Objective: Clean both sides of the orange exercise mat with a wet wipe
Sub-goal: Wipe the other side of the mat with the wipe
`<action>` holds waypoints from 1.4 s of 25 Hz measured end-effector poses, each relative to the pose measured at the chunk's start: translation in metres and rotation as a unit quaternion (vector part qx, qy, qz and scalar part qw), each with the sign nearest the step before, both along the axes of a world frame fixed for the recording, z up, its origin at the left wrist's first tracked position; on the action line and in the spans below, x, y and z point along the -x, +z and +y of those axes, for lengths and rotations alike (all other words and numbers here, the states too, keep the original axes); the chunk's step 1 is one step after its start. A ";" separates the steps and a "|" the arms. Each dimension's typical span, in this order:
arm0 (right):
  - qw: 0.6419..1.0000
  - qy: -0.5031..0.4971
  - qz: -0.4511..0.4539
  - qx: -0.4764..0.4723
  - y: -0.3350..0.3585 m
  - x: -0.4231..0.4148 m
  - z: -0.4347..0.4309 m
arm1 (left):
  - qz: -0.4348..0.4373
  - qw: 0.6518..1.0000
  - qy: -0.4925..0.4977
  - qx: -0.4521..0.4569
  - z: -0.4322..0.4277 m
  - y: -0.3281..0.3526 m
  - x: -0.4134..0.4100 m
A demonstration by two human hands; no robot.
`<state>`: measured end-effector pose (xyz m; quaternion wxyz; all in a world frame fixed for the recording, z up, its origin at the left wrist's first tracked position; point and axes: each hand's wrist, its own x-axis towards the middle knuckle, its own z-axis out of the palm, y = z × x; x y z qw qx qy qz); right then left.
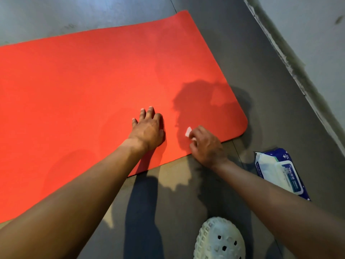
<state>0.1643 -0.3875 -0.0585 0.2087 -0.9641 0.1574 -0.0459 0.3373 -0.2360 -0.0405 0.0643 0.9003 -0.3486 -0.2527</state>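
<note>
Mat (84, 86) may creep under the wipe (188, 131) pinched in the right hand (206, 146) unless the flat, open left hand (148, 130) pins it.

L hand (147, 130) flat, fingers spread; R hand (205, 144) curled, pinching wipe (188, 131)

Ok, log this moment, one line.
left hand flat on orange exercise mat | right hand pinching white wet wipe over mat | blue wipes pack on floor
</note>
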 end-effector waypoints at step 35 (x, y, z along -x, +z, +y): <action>0.992 -0.119 0.009 -0.050 0.001 -0.068 -0.014 | -0.011 0.995 -0.085 -0.052 0.021 0.004 -0.003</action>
